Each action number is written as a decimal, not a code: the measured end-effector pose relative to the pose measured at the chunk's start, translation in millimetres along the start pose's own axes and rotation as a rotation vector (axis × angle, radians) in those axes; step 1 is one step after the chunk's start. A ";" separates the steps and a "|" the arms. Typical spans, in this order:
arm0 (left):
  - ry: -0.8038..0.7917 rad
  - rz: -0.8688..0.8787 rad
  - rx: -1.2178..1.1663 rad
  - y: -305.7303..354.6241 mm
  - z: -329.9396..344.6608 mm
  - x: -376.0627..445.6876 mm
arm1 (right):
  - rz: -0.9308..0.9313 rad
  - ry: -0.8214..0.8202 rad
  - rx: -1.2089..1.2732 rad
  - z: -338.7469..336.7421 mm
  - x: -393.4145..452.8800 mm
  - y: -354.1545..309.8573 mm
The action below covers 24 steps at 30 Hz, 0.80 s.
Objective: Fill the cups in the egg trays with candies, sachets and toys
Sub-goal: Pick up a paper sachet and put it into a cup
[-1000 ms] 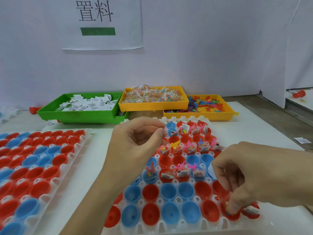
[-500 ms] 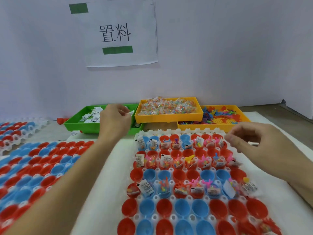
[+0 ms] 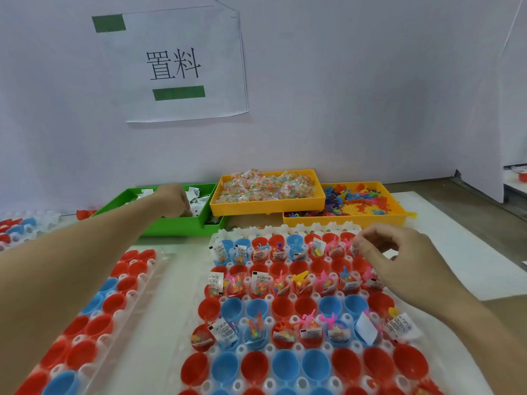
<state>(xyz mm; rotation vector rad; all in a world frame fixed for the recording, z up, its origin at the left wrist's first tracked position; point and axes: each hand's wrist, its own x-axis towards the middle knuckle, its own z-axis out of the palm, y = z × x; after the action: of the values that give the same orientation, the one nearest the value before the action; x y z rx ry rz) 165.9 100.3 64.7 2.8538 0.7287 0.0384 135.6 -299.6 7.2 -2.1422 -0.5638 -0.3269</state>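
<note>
A clear egg tray in front of me holds red and blue cups; alternate rows contain candies, sachets and toys, the rows between stand empty. My left hand reaches into the green bin of white sachets, fingers curled down among them; whether it holds one is hidden. My right hand hovers over the tray's far right corner with fingers loosely curled and nothing visible in them. Wrapped candies fill a yellow bin, and plastic toys lie in another yellow bin.
A second egg tray of empty red and blue cups lies to the left, and a third tray sits at the far left. A paper sign hangs on the white wall. A white sheet covers the table on the right.
My left hand has gone from above the tray out into the green sachet bin. My right hand has lifted from the near right cups to the tray's far right corner. The view has tilted up.
</note>
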 end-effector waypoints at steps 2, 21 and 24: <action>0.002 -0.008 -0.033 -2.7 2.7 2.7 | -0.008 0.007 0.007 0.2 -0.2 -0.1; 0.312 -0.063 -0.434 -27.8 -6.8 2.2 | -0.055 0.083 0.018 0.6 -0.7 -0.1; 0.343 -0.083 -0.512 -29.5 -6.4 1.4 | -0.062 0.088 0.011 0.8 -0.9 0.1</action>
<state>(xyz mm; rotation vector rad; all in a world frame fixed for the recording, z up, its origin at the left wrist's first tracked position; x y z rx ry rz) 152.7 127.4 65.3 2.3447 0.7636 0.6200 134.9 -299.2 6.2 -2.0922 -0.5807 -0.4489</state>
